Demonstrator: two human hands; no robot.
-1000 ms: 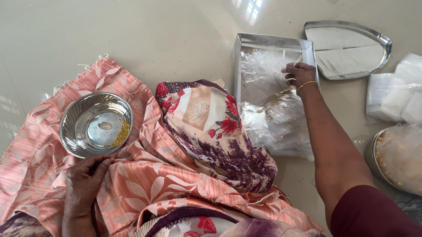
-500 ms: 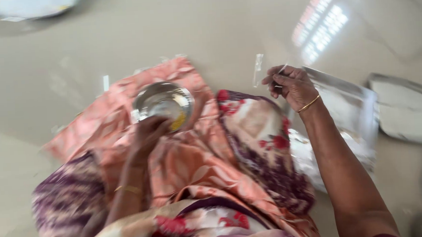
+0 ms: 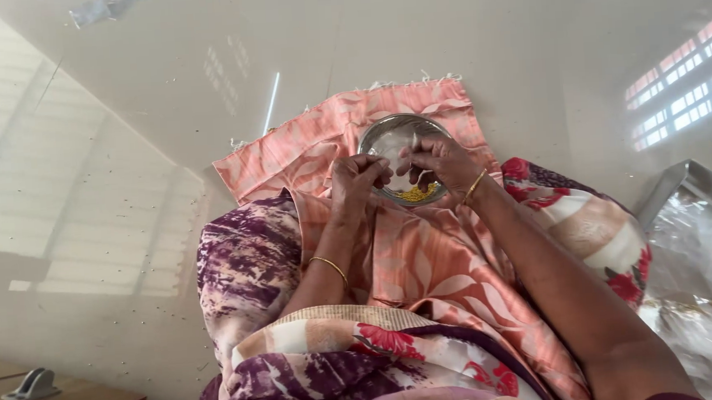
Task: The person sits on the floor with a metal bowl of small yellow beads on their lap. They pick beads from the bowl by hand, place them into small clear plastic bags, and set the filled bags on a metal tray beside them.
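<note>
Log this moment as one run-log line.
left hand: over steel bowl, fingers curled | right hand: pinching something small, unclear | bowl: on pink cloth, yellow bits inside

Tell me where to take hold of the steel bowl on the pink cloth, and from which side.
Grip the steel bowl by its far rim, coming from the side away from the person. That arc of the thin raised rim is bare, while the left hand and right hand are bunched over the near edge, above the yellow bits inside. It sits upright on the pink cloth, so probably pinch the rim from above.

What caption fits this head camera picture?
Both hands, left hand and right hand, meet over a steel bowl on pink cloth.
</note>
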